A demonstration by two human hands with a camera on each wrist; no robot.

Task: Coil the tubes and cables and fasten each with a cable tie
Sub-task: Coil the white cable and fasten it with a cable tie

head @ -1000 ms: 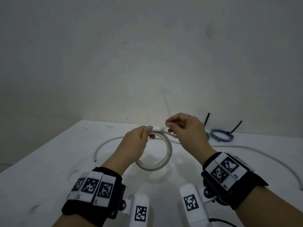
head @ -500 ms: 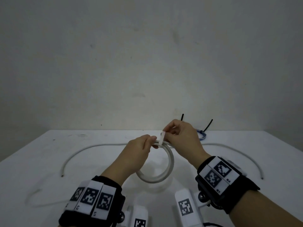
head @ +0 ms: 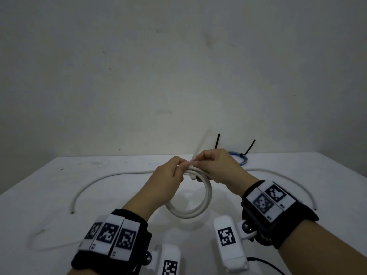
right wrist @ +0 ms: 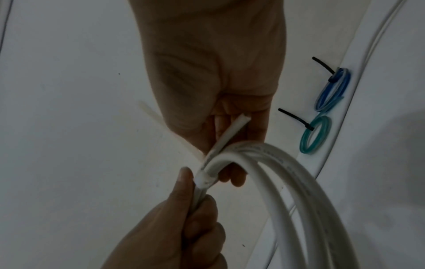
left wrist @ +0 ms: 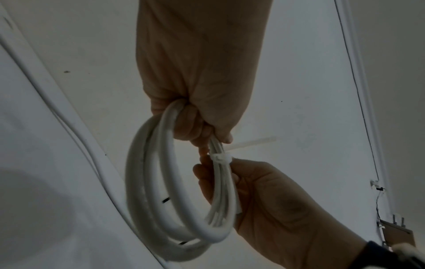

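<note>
A coil of white tube (head: pixel 200 207) hangs between my hands above the white table (head: pixel 49 197). My left hand (head: pixel 178 168) grips the coil's top from the left. My right hand (head: pixel 199 162) curls round the same stretch from the right, its thumb beside the head of a white cable tie (head: pixel 192 176). The cable tie (left wrist: pixel 220 157) is wrapped round the coil (left wrist: pixel 149 191) between the left hand (left wrist: pixel 202 131) and right hand (left wrist: pixel 230 174). Its translucent tail (head: pixel 199 147) sticks up past the knuckles. In the right wrist view the tie's head (right wrist: pixel 204 179) sits between both hands, and a cut tube end (right wrist: pixel 243 117) lies across my right palm.
A blue coil (right wrist: pixel 333 91) and a green coil (right wrist: pixel 316 135), each bound with a black tie, lie at the back by the wall. A long loose white tube (head: pixel 111 175) arcs across the table behind my hands, and a thinner one (head: pixel 39 241) lies at front left.
The tie now sits snug round the coil and its tail stands up between my hands. The hands have drawn closer together, and my view has dropped lower.
</note>
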